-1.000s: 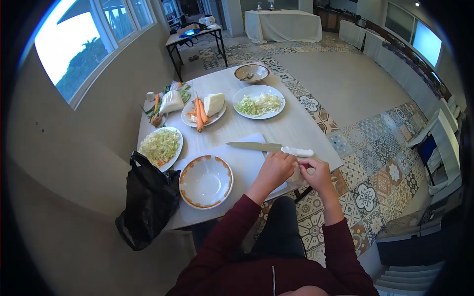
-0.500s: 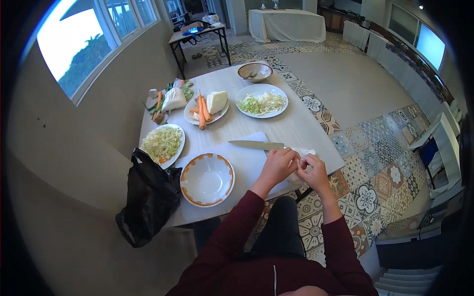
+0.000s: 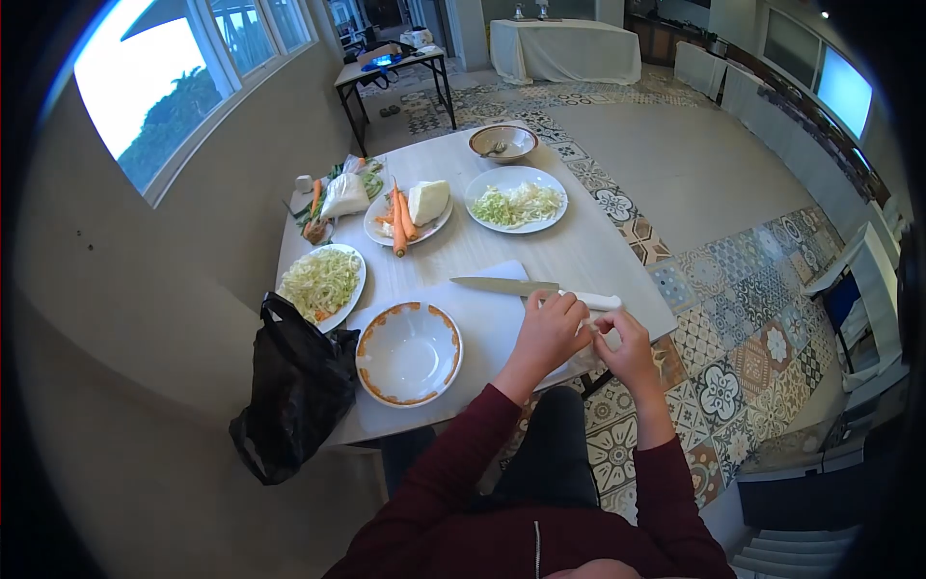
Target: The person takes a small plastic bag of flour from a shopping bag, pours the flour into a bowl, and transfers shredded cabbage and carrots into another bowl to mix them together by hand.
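Observation:
My left hand point(image 3: 552, 331) and my right hand point(image 3: 625, 345) meet at the table's near right edge, fingers pinched together. Between the fingertips is something small and pale, too small to name, perhaps part of a thin plastic bag under the hands. Just beyond them a knife point(image 3: 506, 286) with a white handle lies on a white cutting board point(image 3: 482, 314), blade pointing left. An empty bowl point(image 3: 409, 354) with an orange-patterned rim sits left of my left hand.
A black bag point(image 3: 294, 396) hangs at the left edge. Plates hold shredded cabbage point(image 3: 320, 285), carrots point(image 3: 399, 222) with a cabbage piece point(image 3: 428, 202), and more shreds point(image 3: 519, 205). A bowl point(image 3: 503, 143) with a spoon stands at the far end.
Both hands have shifted slightly while staying close together, and the knife's white handle shows more than half a second ago. The view has moved a little.

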### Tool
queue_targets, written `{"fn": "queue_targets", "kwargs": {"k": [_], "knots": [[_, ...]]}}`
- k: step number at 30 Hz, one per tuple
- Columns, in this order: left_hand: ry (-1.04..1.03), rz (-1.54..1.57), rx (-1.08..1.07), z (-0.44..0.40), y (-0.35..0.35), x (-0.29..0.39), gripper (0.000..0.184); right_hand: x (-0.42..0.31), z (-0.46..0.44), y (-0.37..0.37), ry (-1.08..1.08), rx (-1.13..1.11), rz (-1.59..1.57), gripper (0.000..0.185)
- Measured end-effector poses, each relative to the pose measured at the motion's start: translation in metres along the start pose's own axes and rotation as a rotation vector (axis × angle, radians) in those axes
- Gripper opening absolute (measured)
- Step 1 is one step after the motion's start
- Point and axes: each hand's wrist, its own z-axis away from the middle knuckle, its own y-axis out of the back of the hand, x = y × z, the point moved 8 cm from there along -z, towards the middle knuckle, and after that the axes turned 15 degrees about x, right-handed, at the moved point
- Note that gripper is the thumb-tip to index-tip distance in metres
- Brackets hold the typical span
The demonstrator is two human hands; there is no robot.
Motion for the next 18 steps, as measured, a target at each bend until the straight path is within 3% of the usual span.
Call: {"fn": "queue_targets", "kwargs": {"k": [9, 18], "knots": [[0.001, -0.115, 0.045, -0.002, 0.003, 0.006, 0.010, 0.010, 0.006, -0.013, -0.007, -0.013, 0.011, 0.013], [0.135, 0.035, 0.041, 0.021, -0.022, -0.023, 0.008, 0.027, 0.003, -0.024, -0.041, -0.111, -0.140, 0.009]]}}
